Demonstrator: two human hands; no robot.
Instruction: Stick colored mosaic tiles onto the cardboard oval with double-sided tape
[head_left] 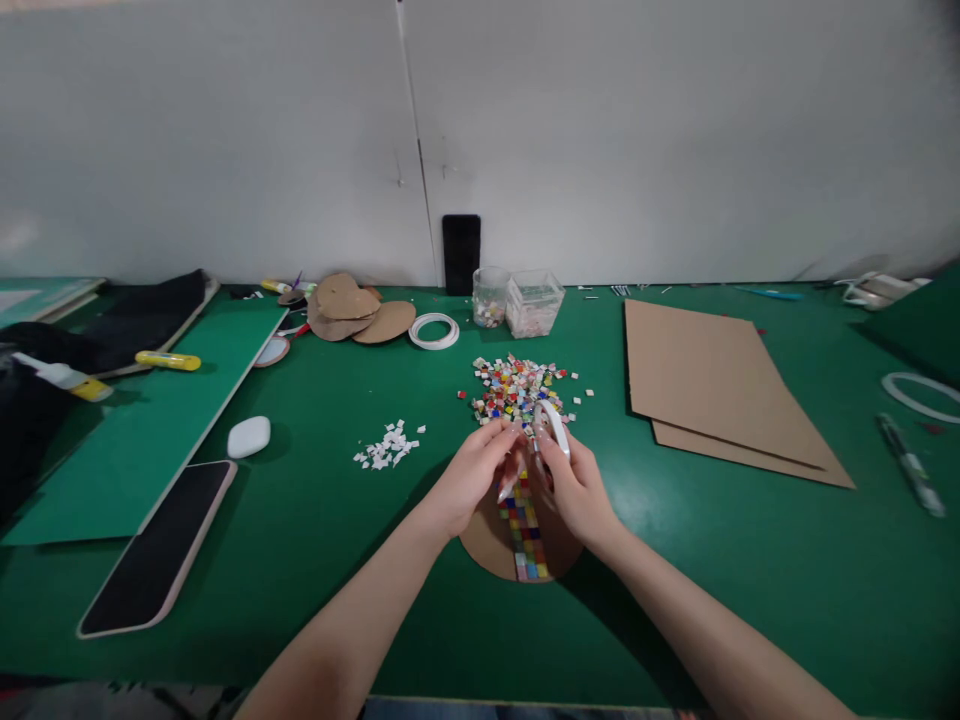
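Note:
My right hand (574, 490) grips a roll of white tape (553, 428), tilted on edge between thumb and fingers. Close beside it, my left hand (484, 465) is closed in a pinch; whatever sits between its fingertips is too small to make out. Below both hands lies a round cardboard disc (487, 540), partly covered by them. A band of colourful square mosaic tiles (529, 535) runs down its middle. Just beyond my fingers spreads a pile of loose mosaic tiles (517, 385).
White paper scraps (386, 447) lie to the left, near a white earbud case (249, 437) and a phone (161, 550). Behind are cardboard discs (386, 322), another tape roll (434, 331) and clear containers (534, 303). Cardboard sheets (705, 380) lie at right.

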